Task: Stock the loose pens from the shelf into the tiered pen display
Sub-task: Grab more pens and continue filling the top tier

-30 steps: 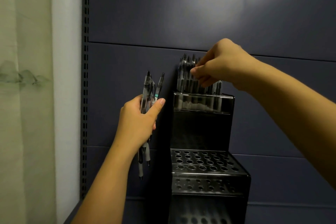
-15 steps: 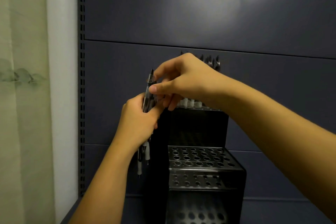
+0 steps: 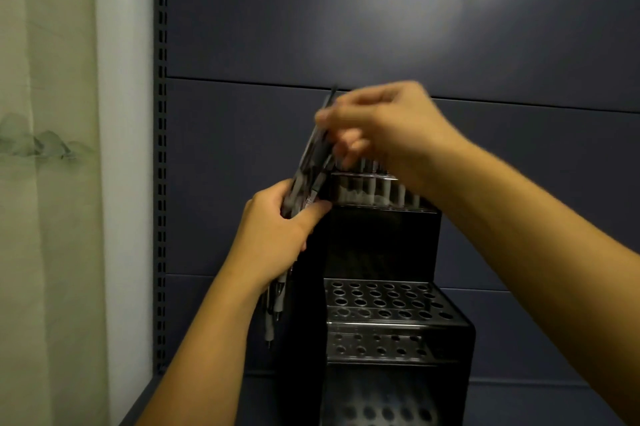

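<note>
Black tiered pen display (image 3: pixel 381 238) | left hand (image 3: pixel 273 235) grips pen bundle (image 3: pixel 304 183) | right hand (image 3: pixel 384 128) pinches one pen (image 3: pixel 327 107)

right hand (image 3: pixel 388 128) motion-blurred, hiding top-tier pens (image 3: pixel 384 188), pen display (image 3: pixel 381 339) base cut off

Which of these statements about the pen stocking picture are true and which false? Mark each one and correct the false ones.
1. The left hand holds a bundle of pens. True.
2. The right hand rests flat on the shelf. False: it is raised by the display's top tier, its grip pinching a pen from the bundle.
3. The top tier of the display already holds pens. True.
4. Every hole in the middle tier is filled. False: its holes stand empty.
5. A curtain hangs at the left. True.
</note>
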The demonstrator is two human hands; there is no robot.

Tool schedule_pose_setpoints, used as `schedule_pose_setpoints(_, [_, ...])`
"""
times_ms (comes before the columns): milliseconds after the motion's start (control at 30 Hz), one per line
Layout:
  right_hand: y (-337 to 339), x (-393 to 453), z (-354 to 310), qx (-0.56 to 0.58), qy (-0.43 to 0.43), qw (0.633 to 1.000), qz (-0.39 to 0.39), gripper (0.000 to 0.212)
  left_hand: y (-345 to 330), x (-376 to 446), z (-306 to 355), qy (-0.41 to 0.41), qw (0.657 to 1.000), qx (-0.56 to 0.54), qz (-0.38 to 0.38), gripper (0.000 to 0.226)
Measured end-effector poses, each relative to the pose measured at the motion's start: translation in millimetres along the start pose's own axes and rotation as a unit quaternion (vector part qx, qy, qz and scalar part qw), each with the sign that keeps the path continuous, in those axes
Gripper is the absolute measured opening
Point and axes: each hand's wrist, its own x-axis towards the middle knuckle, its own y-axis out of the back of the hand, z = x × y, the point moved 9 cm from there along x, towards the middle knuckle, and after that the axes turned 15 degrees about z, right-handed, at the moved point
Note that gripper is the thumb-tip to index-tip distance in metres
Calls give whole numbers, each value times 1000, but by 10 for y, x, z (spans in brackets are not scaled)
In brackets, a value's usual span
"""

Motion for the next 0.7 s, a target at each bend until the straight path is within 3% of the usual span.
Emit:
schedule_pose_setpoints(100, [281,157,-232,102,3,993,52,7,68,48,-81,10,1000,-15,23,24])
schedule_pose_setpoints(200, [465,211,-321,123,-1,991,60,9,104,92,-114,11,999,-18,40,34])
schedule_pose_setpoints(433, [881,373,-228,-40,54,984,164,17,148,119,-172,25,995,-58,74,32])
schedule_pose_setpoints(700, [867,427,-134,-128,65,976,161,24,179,141,-191,20,995,-51,78,33])
